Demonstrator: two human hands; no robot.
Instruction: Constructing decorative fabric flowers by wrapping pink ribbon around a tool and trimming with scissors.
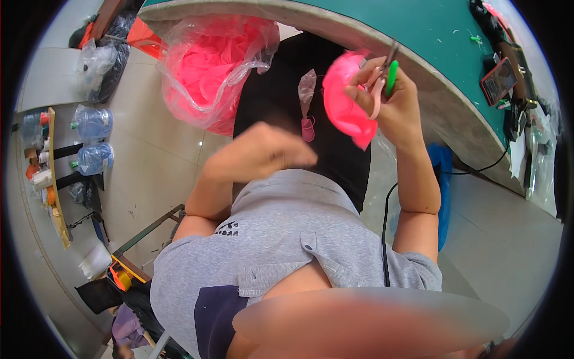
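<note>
Raised near the table edge, my right hand is closed around a pair of scissors with a pale pink handle loop; a green loop shows beside it, and the dark blades point up toward the table. The same hand grips a bright pink piece of cloth, which hangs down to its left over my dark-clad lap. My left hand is in front of my belly, its fingers curled in and smeared by motion; I cannot make out anything in it. Between the hands, a small clear packet and a pink tag lie on my lap.
A clear plastic bag full of pink cloth stands at my left knee. The green-topped table curves ahead, with a phone at its right. A black cable runs past my right side. Large water bottles stand far left.
</note>
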